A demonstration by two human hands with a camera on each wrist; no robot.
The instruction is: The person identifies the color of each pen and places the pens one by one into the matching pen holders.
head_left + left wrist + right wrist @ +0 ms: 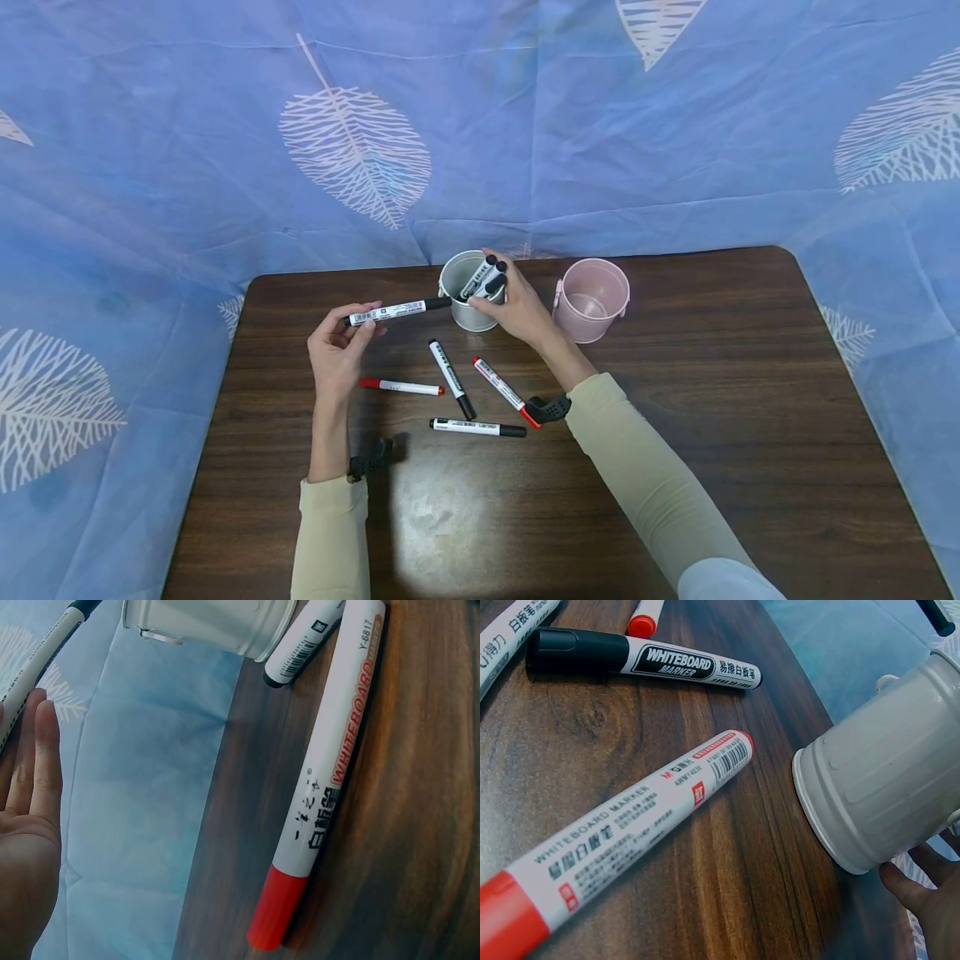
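Observation:
My left hand (pixel 337 346) pinches a black-capped whiteboard marker (pixel 397 311) between thumb and fingers, its black cap at the rim of the white bucket (pixel 474 320). In the left wrist view the same marker (pixel 45 656) slants across the fingers of my left hand (pixel 30 825). Around the right side of the bucket, my right hand (pixel 525 308) grips it, thumb in front and fingers behind. Three black-capped markers (pixel 480 277) stand leaning inside the bucket. The right wrist view shows the bucket's side (pixel 885 772) tilted, with fingers of my right hand (pixel 934 907) against it.
A pink bucket (pixel 590 333) stands right of my right hand. On the dark wooden table (pixel 750 417) lie two black-capped markers (pixel 450 375) and two red-capped ones, one red marker (pixel 408 387) left and another red marker (pixel 498 383) right. Blue leaf-patterned cloth (pixel 480 125) hangs behind.

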